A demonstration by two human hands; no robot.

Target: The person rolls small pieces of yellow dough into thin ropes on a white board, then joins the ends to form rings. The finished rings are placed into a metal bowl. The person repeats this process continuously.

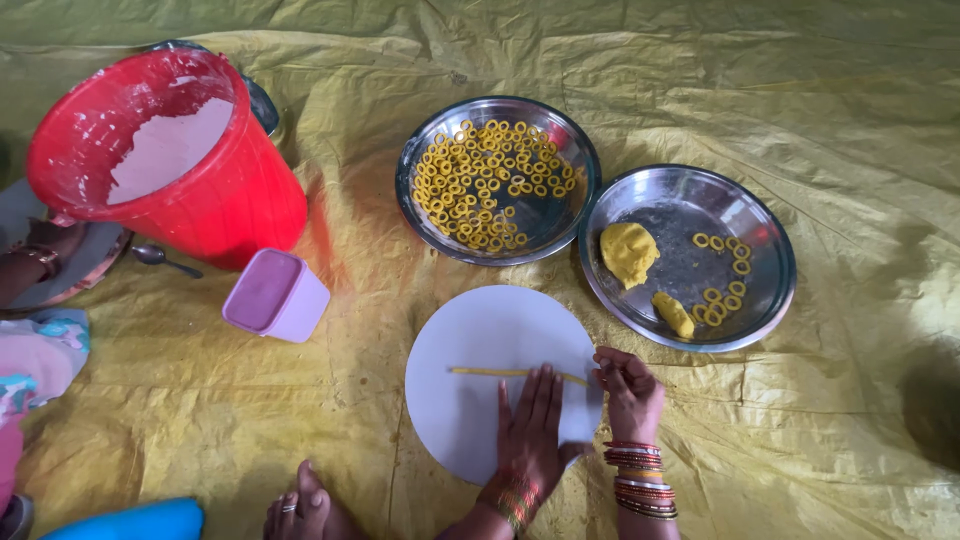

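Note:
A thin yellow dough rope (490, 372) lies across a round white board (470, 330) on the yellow sheet. My left hand (530, 430) rests flat, palm down, on the board, and its fingertips touch the rope's right part. At the rope's right end my right hand (630, 395), with bangles on the wrist, has its fingers curled and pinching it. A steel plate (760, 230) beyond the board holds two yellow dough lumps (628, 250) and a few small dough rings (722, 297). Another steel plate (585, 175) to its left is filled with several dough rings (480, 180).
A red bucket (230, 200) with white flour stands at the far left, with a pink square container (275, 293) and a spoon (160, 258) beside it. Another person's arm (30, 265) is at the left edge. A foot (300, 510) and a blue object (130, 522) are at the bottom.

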